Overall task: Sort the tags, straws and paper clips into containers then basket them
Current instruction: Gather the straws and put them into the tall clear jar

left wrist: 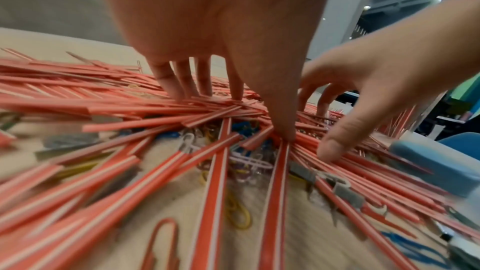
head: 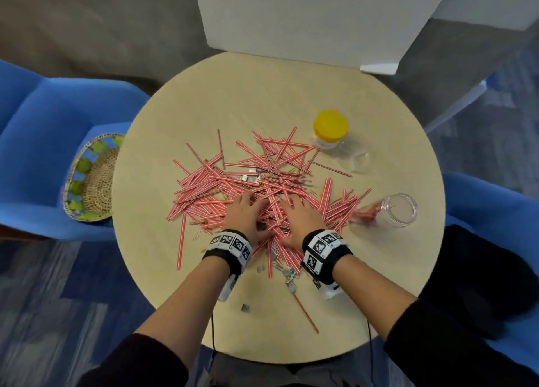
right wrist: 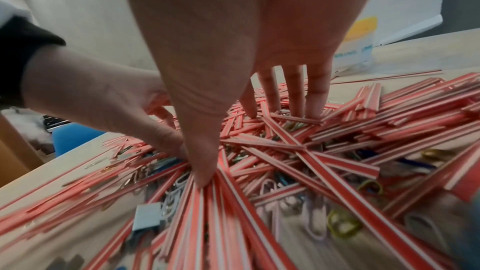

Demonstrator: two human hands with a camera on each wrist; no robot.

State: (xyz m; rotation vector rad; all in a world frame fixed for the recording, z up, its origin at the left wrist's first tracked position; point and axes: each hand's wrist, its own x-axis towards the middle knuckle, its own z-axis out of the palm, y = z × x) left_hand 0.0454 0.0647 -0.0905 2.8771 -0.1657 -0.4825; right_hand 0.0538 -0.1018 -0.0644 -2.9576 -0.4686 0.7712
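Note:
A heap of red-and-white striped straws (head: 256,188) covers the middle of the round table (head: 221,95). Coloured paper clips (left wrist: 237,214) and small grey tags (right wrist: 146,219) lie mixed under and around them. My left hand (head: 243,214) and right hand (head: 302,216) rest side by side, palms down, on the near part of the heap. In both wrist views the fingers reach down nearly straight and spread, with fingertips and thumbs pressing on the straws; neither hand grips anything. A clear jar (head: 390,211) lies on its side at the right with some straws inside.
A jar with a yellow lid (head: 330,130) stands at the back right, with an open clear container (head: 357,160) beside it. A woven basket (head: 93,179) sits on the blue chair at left. One tag (head: 244,307) and one straw (head: 306,313) lie near the front edge.

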